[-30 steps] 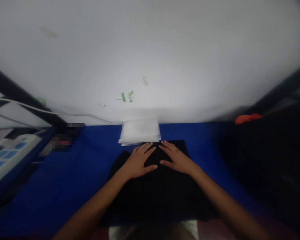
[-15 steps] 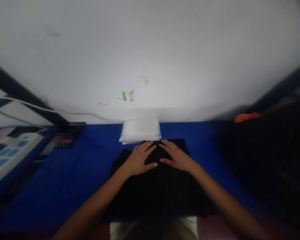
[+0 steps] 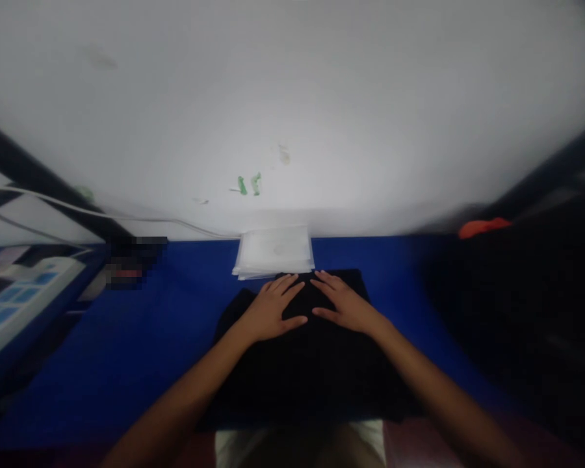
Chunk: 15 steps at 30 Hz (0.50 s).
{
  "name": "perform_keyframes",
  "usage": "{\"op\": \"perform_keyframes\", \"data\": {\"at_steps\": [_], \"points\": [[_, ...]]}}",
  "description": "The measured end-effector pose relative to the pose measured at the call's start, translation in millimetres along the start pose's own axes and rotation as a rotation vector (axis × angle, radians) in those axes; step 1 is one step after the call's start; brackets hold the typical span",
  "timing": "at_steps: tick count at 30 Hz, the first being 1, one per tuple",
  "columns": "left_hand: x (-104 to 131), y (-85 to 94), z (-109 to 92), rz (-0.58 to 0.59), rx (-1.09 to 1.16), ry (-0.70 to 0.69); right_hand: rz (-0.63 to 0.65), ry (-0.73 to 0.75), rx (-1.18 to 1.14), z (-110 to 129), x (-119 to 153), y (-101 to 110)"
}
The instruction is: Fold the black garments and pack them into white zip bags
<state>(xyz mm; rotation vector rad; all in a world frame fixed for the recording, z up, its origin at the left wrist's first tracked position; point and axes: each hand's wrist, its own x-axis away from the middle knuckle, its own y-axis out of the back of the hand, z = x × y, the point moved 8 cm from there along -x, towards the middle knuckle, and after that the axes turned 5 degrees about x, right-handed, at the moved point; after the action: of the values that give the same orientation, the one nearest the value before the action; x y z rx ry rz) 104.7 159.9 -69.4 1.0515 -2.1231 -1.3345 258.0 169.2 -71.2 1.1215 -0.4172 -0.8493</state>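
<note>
A piece of black cloth [image 3: 316, 370] lies spread on the blue table in front of me, reaching to its near edge. Flat on the upper left part of the cloth rests my left hand [image 3: 275, 309], fingers spread. My right hand [image 3: 345, 304] lies opposite it, also palm down and open, with the two thumbs pointing toward each other a small gap apart. Just beyond my fingertips is a stack of clear plastic bags [image 3: 275, 250], close to the far edge of the cloth. The cloth's folds are too dark to make out.
The blue tabletop [image 3: 141, 338] meets a white wall [image 3: 292, 97] at the back. A white cable [image 3: 127, 218] runs along the wall. A pale case with blue panels [image 3: 24, 299] stands at left. A dark mass [image 3: 526, 325] fills the right, an orange item [image 3: 485, 227] behind it.
</note>
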Motion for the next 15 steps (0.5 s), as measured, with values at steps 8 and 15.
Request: {"op": "perform_keyframes", "data": {"at_steps": [8, 15], "points": [[-0.1, -1.2, 1.2, -0.006, -0.004, 0.0, 0.007, 0.003, 0.026, -0.9, -0.3, -2.1], [-0.2, -1.2, 1.3, -0.004, 0.001, 0.005, 0.003, -0.001, 0.011, -0.6, -0.2, -0.9]]}}
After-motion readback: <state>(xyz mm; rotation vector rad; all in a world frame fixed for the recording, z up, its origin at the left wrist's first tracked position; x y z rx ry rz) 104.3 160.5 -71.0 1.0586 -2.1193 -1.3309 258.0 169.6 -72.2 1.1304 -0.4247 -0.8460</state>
